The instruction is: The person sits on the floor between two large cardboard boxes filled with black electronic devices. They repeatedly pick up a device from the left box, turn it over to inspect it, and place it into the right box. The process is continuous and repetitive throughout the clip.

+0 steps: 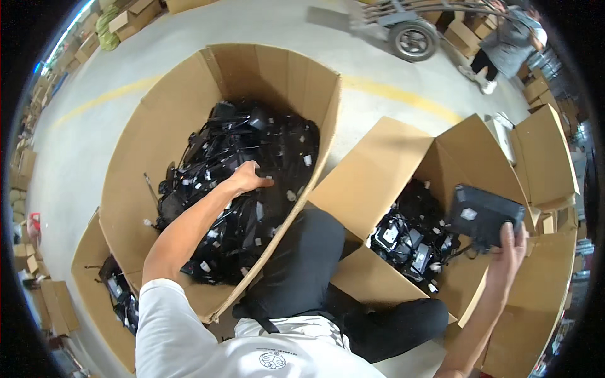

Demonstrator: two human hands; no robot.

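My left hand (pixel 247 178) reaches into a large open cardboard box (pixel 164 120) and rests, fingers curled, on a heap of black devices with cables and small white tags (pixel 252 157); whether it grips one I cannot tell. My right hand (pixel 509 247) holds a flat black rectangular device (pixel 482 214) by its lower edge, above a second open cardboard box (pixel 391 170) that holds more black devices (pixel 409 239). A cable hangs from the held device toward that box.
A third box with black devices (pixel 116 293) sits at lower left. Another person (pixel 507 41) stands at the back right beside a wheeled cart (pixel 413 38). A yellow line (pixel 403 94) crosses the concrete floor. Stacked cartons (pixel 126 19) line the edges.
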